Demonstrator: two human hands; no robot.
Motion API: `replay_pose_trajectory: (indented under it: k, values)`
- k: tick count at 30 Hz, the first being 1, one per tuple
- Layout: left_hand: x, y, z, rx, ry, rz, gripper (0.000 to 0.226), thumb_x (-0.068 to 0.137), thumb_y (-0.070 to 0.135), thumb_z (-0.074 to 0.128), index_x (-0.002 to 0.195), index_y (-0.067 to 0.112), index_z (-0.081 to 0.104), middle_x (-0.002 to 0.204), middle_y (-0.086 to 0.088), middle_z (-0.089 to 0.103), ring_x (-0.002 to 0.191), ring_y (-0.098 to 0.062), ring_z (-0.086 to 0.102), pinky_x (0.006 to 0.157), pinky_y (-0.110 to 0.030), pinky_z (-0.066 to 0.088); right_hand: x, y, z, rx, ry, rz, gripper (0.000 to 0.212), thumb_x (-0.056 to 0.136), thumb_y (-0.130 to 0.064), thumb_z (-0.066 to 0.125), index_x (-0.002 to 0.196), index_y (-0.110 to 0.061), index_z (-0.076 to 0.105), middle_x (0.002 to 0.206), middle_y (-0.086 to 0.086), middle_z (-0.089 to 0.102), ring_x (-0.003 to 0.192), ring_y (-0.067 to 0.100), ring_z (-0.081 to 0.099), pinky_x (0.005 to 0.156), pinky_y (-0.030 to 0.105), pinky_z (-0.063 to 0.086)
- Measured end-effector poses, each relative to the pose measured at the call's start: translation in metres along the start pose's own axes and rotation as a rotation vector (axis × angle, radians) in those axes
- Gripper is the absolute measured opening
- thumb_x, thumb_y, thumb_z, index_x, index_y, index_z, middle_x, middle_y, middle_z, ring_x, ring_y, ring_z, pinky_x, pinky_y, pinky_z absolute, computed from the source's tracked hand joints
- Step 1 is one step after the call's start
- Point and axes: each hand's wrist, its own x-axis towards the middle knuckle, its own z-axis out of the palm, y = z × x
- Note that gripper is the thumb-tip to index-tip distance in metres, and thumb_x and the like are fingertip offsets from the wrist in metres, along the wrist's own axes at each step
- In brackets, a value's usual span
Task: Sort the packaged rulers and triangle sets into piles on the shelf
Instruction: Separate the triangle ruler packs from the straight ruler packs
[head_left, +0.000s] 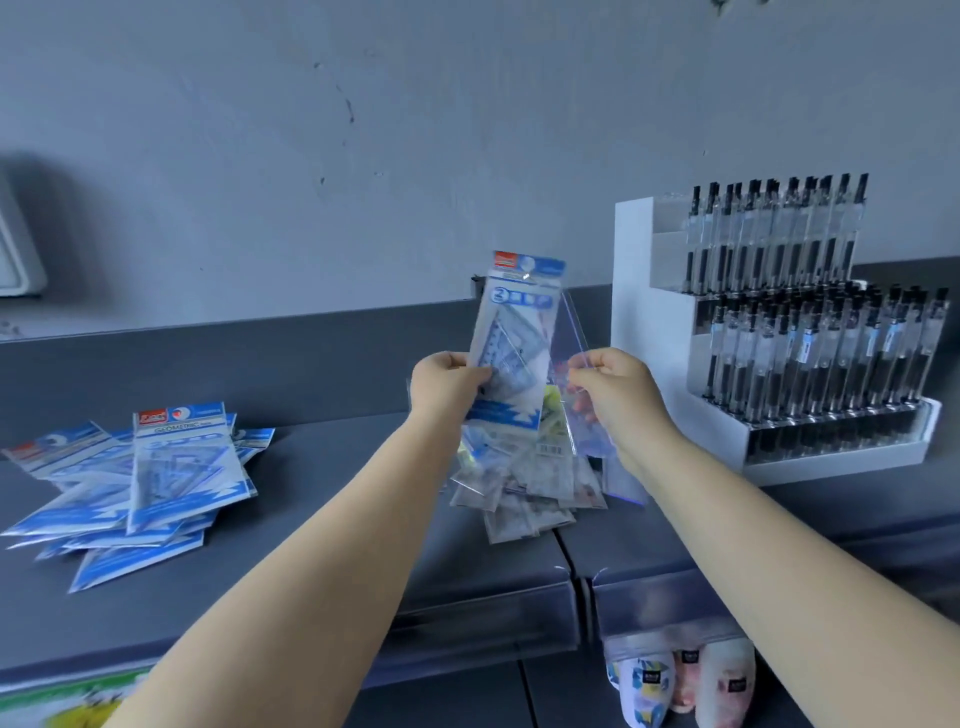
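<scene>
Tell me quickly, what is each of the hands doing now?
Left hand: grips a blue packaged triangle set.
Right hand: pinches a clear packet.

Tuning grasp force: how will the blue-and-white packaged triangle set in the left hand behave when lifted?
The blue-and-white packaged triangle set probably stays fairly stiff: it stands upright though the left hand pinches only its lower edge. Likely light, since few fingers carry it. The glossy wrap looks slippery.

Glossy clear plastic triangle set packet (511, 343), matt grey shelf (332, 483), white plastic pen stand (649, 291)
</scene>
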Motion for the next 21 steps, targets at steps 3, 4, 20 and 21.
replay_pose_trajectory:
  k: [3, 4, 20, 21]
  values:
    - [-0.004, 0.007, -0.032, -0.172, 0.029, -0.043, 0.019, 0.083, 0.002, 0.062, 0.068, 0.013, 0.056, 0.068, -0.005, 0.060, 0.058, -0.020, 0.056, 0.044, -0.017, 0.043, -0.010, -0.013, 0.026, 0.077, -0.034, 0.019, 0.023, 0.084, 0.002, 0.047, 0.078, -0.018, 0.057, 0.069, 0.001, 0.059, 0.051, 0.011, 0.047, 0.052, 0.021, 0.039]
    - [-0.005, 0.010, -0.045, -0.213, 0.034, -0.053, 0.021, 0.083, -0.001, 0.060, 0.067, 0.012, 0.056, 0.069, -0.007, 0.060, 0.059, -0.022, 0.055, 0.050, -0.020, 0.044, -0.013, -0.017, 0.038, 0.091, -0.054, 0.021, 0.024, 0.082, 0.003, 0.046, 0.077, -0.018, 0.056, 0.070, 0.002, 0.059, 0.052, 0.012, 0.048, 0.053, 0.022, 0.040]
    - [-0.043, -0.007, -0.315, -0.198, 0.359, 0.018, 0.024, 0.081, -0.014, 0.056, 0.084, 0.009, 0.059, 0.089, -0.011, 0.064, 0.069, -0.023, 0.063, 0.046, -0.021, 0.051, -0.079, -0.068, 0.265, -0.030, -0.495, -0.159, 0.019, 0.084, 0.001, 0.059, 0.101, -0.007, 0.055, 0.074, 0.004, 0.062, 0.065, 0.019, 0.064, 0.071, 0.039, 0.055]
    - [-0.044, -0.010, -0.328, -0.186, 0.369, 0.010, 0.024, 0.081, -0.013, 0.056, 0.084, 0.010, 0.059, 0.089, -0.010, 0.065, 0.069, -0.023, 0.063, 0.047, -0.022, 0.050, -0.079, -0.068, 0.277, -0.148, -0.484, -0.200, 0.021, 0.083, -0.002, 0.061, 0.103, -0.005, 0.056, 0.078, 0.005, 0.064, 0.071, 0.022, 0.065, 0.074, 0.040, 0.053]
